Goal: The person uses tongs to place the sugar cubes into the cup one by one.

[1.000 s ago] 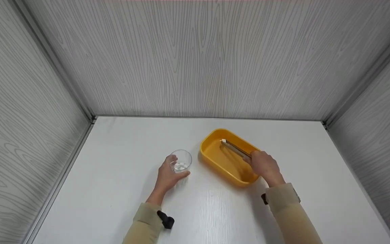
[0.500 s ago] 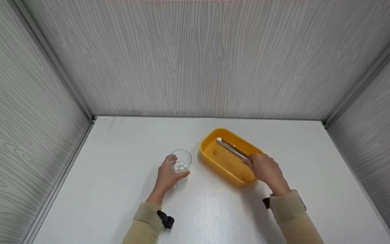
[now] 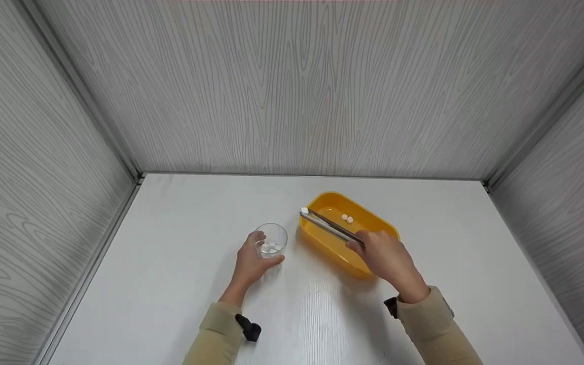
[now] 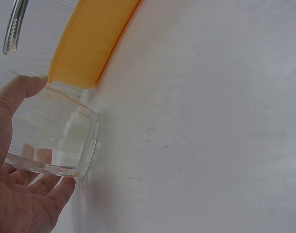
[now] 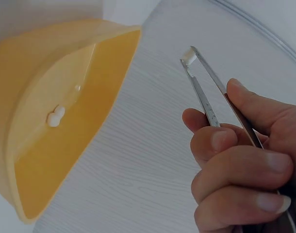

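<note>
My left hand [image 3: 251, 261] holds a clear drinking glass [image 3: 271, 234], thumb on one side and fingers round the other. The glass stands upright on the table with several small white pieces in its bottom. My right hand [image 3: 389, 257] grips slim metal tongs [image 3: 333, 229] with serrated tips. Pinched between those tips is a white piece [image 5: 189, 56], short and rounded. It is above the left rim of a yellow tray [image 3: 328, 249], raised clear of the tray floor. Two more white lumps [image 5: 56, 116] lie together inside the tray.
The white table [image 3: 195, 213] runs to a grey wood-grain back panel [image 3: 292, 91], with similar side panels [image 3: 33, 177] at left and right. The tray sits at an angle just right of the glass. Dark wrist mounts [image 3: 249, 328] stick out from both cuffs.
The tongs have lifted a white piece from the tray floor and moved left with it, over the tray's rim toward the glass. The left hand and glass have stayed put.
</note>
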Action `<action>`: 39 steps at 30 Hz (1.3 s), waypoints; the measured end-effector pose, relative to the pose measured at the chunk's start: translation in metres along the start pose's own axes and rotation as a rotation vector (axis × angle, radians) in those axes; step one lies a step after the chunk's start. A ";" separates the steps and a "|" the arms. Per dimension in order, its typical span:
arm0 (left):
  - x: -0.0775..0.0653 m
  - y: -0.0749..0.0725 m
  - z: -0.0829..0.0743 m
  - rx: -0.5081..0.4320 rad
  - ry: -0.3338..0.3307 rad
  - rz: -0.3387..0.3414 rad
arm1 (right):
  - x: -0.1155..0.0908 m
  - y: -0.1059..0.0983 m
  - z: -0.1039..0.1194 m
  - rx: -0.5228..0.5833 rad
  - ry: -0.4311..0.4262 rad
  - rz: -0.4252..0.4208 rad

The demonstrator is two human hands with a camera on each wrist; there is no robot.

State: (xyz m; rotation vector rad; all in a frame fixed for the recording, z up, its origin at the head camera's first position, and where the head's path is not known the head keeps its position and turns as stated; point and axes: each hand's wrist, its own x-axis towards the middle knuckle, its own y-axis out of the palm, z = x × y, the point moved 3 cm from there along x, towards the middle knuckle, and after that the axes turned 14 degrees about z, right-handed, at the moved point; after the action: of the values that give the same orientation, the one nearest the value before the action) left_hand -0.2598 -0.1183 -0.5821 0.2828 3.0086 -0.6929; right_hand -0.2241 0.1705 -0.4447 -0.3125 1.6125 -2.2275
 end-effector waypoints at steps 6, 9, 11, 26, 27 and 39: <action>0.000 0.001 -0.001 0.004 -0.006 -0.002 | 0.001 0.006 0.019 -0.046 -0.058 -0.006; 0.000 0.001 0.000 0.000 -0.007 -0.002 | 0.002 0.010 0.026 -0.081 -0.093 -0.016; 0.001 0.001 0.000 -0.004 -0.003 -0.001 | 0.003 0.012 0.030 -0.102 -0.116 -0.028; 0.000 0.001 -0.001 -0.030 0.004 0.018 | 0.005 0.018 0.034 -0.100 -0.118 -0.020; 0.000 0.001 0.000 -0.027 0.001 0.020 | 0.005 0.017 0.032 -0.103 -0.114 -0.021; 0.001 0.001 0.001 -0.020 -0.039 0.006 | 0.006 0.011 0.006 -0.048 0.029 0.025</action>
State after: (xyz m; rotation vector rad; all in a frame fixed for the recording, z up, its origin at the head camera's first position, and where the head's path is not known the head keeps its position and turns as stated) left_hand -0.2605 -0.1178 -0.5840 0.2742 2.9747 -0.6595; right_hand -0.2256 0.1600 -0.4532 -0.2730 1.6777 -2.1874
